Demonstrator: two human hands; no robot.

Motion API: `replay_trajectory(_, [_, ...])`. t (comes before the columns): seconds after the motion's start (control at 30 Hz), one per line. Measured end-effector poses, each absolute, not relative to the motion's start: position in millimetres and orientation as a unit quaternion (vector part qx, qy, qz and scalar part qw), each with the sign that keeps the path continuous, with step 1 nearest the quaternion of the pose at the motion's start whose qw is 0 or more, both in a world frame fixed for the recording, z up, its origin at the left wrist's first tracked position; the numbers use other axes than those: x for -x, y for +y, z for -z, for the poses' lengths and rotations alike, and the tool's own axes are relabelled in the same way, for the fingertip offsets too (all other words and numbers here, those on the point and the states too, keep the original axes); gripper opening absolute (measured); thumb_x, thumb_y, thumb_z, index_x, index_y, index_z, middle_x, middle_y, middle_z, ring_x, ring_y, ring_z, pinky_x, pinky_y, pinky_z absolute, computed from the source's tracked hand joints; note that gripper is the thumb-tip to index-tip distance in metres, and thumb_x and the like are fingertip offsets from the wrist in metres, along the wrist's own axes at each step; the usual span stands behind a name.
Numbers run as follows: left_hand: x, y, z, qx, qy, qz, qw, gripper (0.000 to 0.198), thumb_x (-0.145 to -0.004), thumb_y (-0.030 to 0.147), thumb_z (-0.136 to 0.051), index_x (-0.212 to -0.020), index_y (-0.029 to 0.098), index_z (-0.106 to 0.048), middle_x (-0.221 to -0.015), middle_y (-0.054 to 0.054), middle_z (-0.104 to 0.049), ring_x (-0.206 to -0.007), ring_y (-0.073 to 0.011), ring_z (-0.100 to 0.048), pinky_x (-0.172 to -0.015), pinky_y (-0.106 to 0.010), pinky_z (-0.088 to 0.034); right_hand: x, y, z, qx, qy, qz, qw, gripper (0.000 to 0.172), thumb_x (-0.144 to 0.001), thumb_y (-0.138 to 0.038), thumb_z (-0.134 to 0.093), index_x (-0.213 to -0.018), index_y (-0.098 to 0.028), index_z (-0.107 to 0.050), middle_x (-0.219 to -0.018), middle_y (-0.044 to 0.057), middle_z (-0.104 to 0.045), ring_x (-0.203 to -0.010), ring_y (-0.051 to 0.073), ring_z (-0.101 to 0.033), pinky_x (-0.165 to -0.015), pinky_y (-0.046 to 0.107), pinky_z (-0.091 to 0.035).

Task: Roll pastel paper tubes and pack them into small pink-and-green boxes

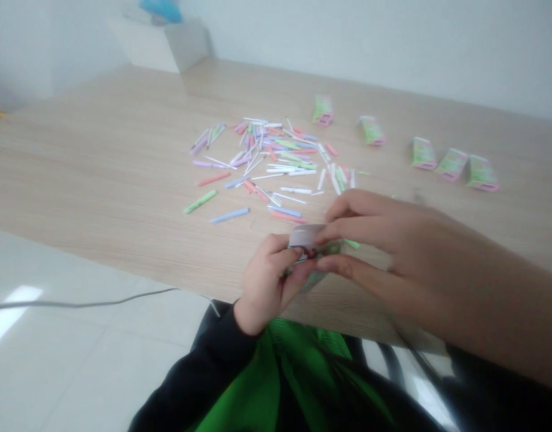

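Close to the table's front edge, my left hand [264, 279] grips a small open box [305, 235] with a pale raised flap. My right hand [388, 246] reaches in from the right, its thumb and fingertips closed at the box's opening. Some slim coloured pieces show between the fingers, but blur hides what they are exactly. Beyond the hands lies a loose pile of slim pastel sticks [276, 147], some in white, pink, green, blue and purple. A green stick [201, 202] and a blue stick [230, 216] lie apart at the near left.
Several small green-and-pink boxes [423, 153] stand at the back right of the wooden table [100, 150]. A white box [156, 45] with something blue [162, 9] on it sits at the back left. A cable [100, 303] runs below the front edge.
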State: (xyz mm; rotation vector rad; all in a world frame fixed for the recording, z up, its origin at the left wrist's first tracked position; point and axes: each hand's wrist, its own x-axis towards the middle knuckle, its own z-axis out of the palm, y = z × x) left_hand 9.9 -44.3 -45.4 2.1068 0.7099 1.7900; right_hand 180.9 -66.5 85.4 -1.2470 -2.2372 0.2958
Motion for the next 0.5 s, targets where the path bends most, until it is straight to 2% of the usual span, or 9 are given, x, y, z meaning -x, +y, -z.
replay_trajectory(0.07, [-7.0,-42.0,43.1,-0.729,0.247,-0.623,0.142,0.009,-0.095,0.028,-0.069,-0.103,0.025,-0.065,-0.089,-0.003,-0.071,-0.076,-0.0172,-0.065,-0.062,-0.028,-0.054,-186.4,-73.3,-87.5,0.433,-0.858,-0.135,0.241,0.012,-0.095,-0.033,-0.065,-0.091,-0.026,-0.074,-0.097,0.006,-0.072,-0.089,0.024,-0.071,-0.075,0.036,-0.061])
replay_trajectory(0.17, [-4.8,-39.9,44.0,-0.729,0.232,-0.628,0.144,0.014,-0.095,0.025,-0.068,-0.108,0.025,-0.063,-0.09,-0.002,-0.072,-0.077,-0.0166,-0.068,-0.065,-0.029,-0.056,-193.2,-82.3,-82.1,0.444,-0.842,-0.129,0.278,0.02,-0.094,-0.024,-0.064,-0.113,-0.028,-0.07,-0.113,0.006,-0.073,-0.102,0.025,-0.072,-0.081,0.036,-0.064])
replay_trajectory(0.3, [-4.7,-37.7,51.9,-0.717,0.215,-0.648,0.14,0.018,-0.098,0.029,-0.066,-0.113,0.023,-0.059,-0.096,-0.004,-0.071,-0.084,-0.0165,-0.071,-0.066,-0.027,-0.058,-197.3,-84.1,-62.9,0.465,-0.811,-0.125,0.333,0.021,-0.092,-0.013,-0.063,-0.104,-0.029,-0.07,-0.105,0.003,-0.075,-0.095,0.022,-0.074,-0.081,0.034,-0.064])
replay_trajectory(0.43, [-4.9,-35.9,58.5,-0.712,0.198,-0.657,0.147,0.028,-0.094,0.032,-0.072,-0.116,0.022,-0.059,-0.099,-0.005,-0.07,-0.088,-0.0177,-0.071,-0.071,-0.03,-0.06,-197.5,-78.0,-53.5,0.436,-0.82,-0.126,0.348,0.018,-0.09,-0.011,-0.066,-0.094,-0.027,-0.072,-0.104,0.003,-0.076,-0.097,0.022,-0.074,-0.085,0.035,-0.063])
replay_trajectory(0.5, [-4.8,-35.7,59.1,-0.71,0.198,-0.66,0.149,0.034,-0.091,0.031,-0.076,-0.118,0.022,-0.058,-0.098,-0.004,-0.069,-0.088,-0.0178,-0.071,-0.072,-0.03,-0.059,-196.8,-75.9,-53.8,0.439,-0.817,-0.139,0.349,0.014,-0.088,-0.012,-0.068,-0.09,-0.025,-0.071,-0.099,0.002,-0.076,-0.092,0.02,-0.074,-0.082,0.033,-0.063])
